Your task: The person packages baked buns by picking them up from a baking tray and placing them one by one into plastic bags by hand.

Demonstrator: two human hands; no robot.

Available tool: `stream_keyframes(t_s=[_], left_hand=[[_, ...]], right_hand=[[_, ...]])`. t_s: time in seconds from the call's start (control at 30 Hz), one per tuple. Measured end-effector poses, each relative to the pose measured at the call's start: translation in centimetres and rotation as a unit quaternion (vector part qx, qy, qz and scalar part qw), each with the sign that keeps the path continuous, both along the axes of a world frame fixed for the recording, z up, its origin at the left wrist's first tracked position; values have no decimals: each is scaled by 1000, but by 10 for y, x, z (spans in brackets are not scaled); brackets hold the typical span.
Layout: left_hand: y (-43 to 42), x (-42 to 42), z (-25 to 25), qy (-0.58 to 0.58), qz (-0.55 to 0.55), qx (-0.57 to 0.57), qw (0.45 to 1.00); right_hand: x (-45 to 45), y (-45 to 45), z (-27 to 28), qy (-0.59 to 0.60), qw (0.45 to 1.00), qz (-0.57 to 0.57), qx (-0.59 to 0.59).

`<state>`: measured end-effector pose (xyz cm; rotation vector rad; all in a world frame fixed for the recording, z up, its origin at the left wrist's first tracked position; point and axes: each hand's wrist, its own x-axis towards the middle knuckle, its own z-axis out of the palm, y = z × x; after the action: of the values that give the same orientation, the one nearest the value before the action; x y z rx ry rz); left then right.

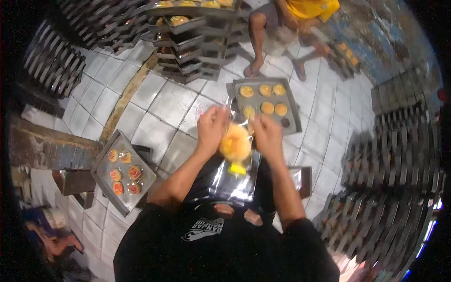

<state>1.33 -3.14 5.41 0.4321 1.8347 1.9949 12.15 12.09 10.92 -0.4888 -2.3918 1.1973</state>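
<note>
My left hand (213, 129) and my right hand (267, 134) are both closed, each pinching one side of the top of a clear plastic bag (230, 185). Between them a round golden bun (236, 143) shows in the bag, slightly blurred. A bright yellow patch (237, 168) appears just below the bun. Beyond my right hand lies a grey metal tray (293, 120) with several round buns (267, 108) on it. The bag's shiny lower part hangs over my lap.
To the left, another metal tray (104, 165) bears several red-marked buns (135, 172). A stack of trays (188, 51) stands at the back, more stacked trays (380, 160) on the right. Another person (305, 11) in yellow sits ahead on the tiled floor (171, 101).
</note>
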Motion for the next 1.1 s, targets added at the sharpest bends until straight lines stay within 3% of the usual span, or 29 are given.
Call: stream_keyframes(t_s=[0.07, 0.1, 0.13, 0.23, 0.27, 0.33, 0.4, 0.43, 0.47, 0.5, 0.53, 0.6, 0.63, 0.67, 0.73, 0.8, 0.83, 0.87, 0.9, 0.93, 0.97, 1.0, 1.1], left_hand=[[3, -10, -6, -3, 118, 32, 992], [-5, -11, -7, 191, 151, -6, 970], [-16, -8, -12, 186, 152, -13, 971], [-47, 19, -36, 124, 72, -57, 988], [-49, 20, -48, 120, 72, -60, 988], [-58, 24, -67, -171, 16, -54, 984], [-55, 18, -67, -166, 14, -45, 985], [-51, 16, -63, -142, -16, 4, 990], [-42, 12, -58, -115, -52, 59, 990], [-36, 13, -49, -115, -87, 52, 988], [-25, 15, -51, -120, -107, 51, 986], [-3, 19, -55, -61, -55, 33, 996], [2, 20, -52, -8, -34, 12, 999], [2, 21, -30, -22, -56, -56, 997], [-6, 30, -31, 4, -117, -65, 991], [-23, 45, -35, 196, -171, -30, 965], [-27, 46, -15, 370, -198, -141, 897], [-33, 56, -16, 368, -205, -194, 886], [-45, 59, -44, 438, -184, -262, 840], [-47, 58, -48, 468, -186, -246, 828], [-51, 58, -51, 497, -187, -229, 816], [-55, 57, -55, 526, -187, -213, 802], [-50, 60, -35, 577, -210, -168, 771]], right_hand=[[-9, 23, -12, 16, 958, -38, -283], [2, 28, -12, -7, 941, -7, -338], [8, 27, -8, -32, 919, 29, -392], [40, 1, -49, -95, 930, 6, -356], [49, 0, -87, -114, 922, 8, -369], [62, -23, -92, -176, 915, -8, -362], [65, -42, -89, -168, 925, -31, -339], [60, -56, -72, -90, 919, -89, -373], [56, -59, -62, -6, 905, -151, -397], [59, -51, -63, -15, 868, -134, -479], [62, -38, -68, -8, 865, -154, -478], [65, -7, -84, -85, 941, -61, -321], [60, 7, -71, -9, 968, -96, -233], [60, 26, -49, -94, 972, -139, -163], [62, 79, -102, 7, 979, -205, -21], [75, 117, -134, -90, 915, -276, 279], [82, 131, -155, -67, 931, -263, 243], [81, 119, -132, -37, 940, -248, 232], [79, 87, -101, -75, 958, -252, 116], [82, 66, -77, -175, 973, -149, 2], [83, 46, -64, -141, 988, -40, -39], [89, 23, -80, -14, 994, 29, 101], [107, -17, -49, 39, 981, 30, 190]])
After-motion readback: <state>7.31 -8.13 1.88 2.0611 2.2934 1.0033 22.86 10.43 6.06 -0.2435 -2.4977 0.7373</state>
